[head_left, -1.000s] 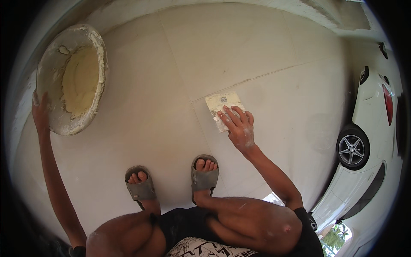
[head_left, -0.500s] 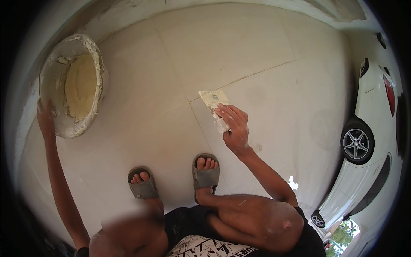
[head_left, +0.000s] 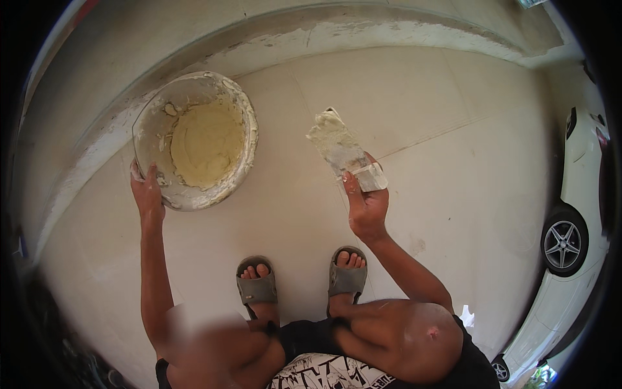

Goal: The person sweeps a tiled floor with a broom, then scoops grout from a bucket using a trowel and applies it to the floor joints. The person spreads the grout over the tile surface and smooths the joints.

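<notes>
A round bucket [head_left: 250, 146] stands at the left, its rim and inner wall crusted with pale filler. Inside lies a mass of cream-yellow putty [head_left: 208, 146], smooth on top. My left hand [head_left: 149, 189] is closed on the near-left rim, with the thumb on the inner side. Away from the bucket, over the floor, my right hand [head_left: 368, 211] grips a flat putty knife [head_left: 338, 144] by its near end, thumb on top. The blade points away from me and slightly left, and putty coats its far part. The fingers beneath the putty knife are mostly hidden.
Pale floor tiles [head_left: 291, 214] with thin joint lines lie below. A low ledge [head_left: 285, 45] with smeared, rough edges curves along the far side. At the right stands a white car [head_left: 573, 188]. My sandalled feet [head_left: 257, 279] are planted close in front of me.
My right hand has turned over, so the thumb now lies on top of the putty knife. The view has shifted left, and more of the bucket's inside shows. My left hand stays at its rim.
</notes>
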Motion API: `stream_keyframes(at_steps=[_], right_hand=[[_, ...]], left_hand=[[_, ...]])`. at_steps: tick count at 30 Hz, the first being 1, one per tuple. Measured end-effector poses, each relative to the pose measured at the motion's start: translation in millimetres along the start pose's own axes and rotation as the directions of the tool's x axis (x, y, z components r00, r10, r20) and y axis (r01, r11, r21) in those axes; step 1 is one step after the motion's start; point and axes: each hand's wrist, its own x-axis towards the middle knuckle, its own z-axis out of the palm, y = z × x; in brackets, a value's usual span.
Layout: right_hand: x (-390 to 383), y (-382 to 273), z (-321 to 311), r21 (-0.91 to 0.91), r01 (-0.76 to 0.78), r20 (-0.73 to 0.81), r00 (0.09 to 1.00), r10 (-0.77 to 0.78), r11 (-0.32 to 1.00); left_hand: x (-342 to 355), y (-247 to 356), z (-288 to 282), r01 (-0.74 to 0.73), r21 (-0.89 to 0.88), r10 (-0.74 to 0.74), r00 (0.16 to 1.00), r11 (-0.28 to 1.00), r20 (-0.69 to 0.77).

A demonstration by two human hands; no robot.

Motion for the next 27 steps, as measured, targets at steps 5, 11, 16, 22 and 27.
stream_keyframes(at_steps=[5, 11, 16, 22, 27], right_hand=[[42, -19, 72, -0.299, 0.661, 0.283, 0.75, -0.598, 0.688], [47, 7, 104, -0.438, 0.759, 0.545, 0.651, -0.529, 0.482], [45, 25, 108, -0.535, 0.737, 0.561, 0.676, -0.478, 0.414], [51, 31, 110, -0.606, 0.731, 0.594, 0.678, -0.433, 0.314], [55, 43, 103, -0.692, 0.676, 0.564, 0.725, -0.396, 0.251]], left_hand=[[-2, 13, 9, 0.09, -0.001, -0.09, 0.996, 0.996, -0.009], [1, 9, 4, 0.09, 0.021, -0.089, 0.995, 0.996, -0.046], [8, 0, 2, 0.046, 0.151, -0.037, 0.997, 0.987, -0.064], [6, 4, 2, 0.041, 0.169, -0.033, 0.998, 0.985, -0.05], [6, 3, 2, 0.047, 0.128, -0.044, 0.999, 0.991, -0.029]])
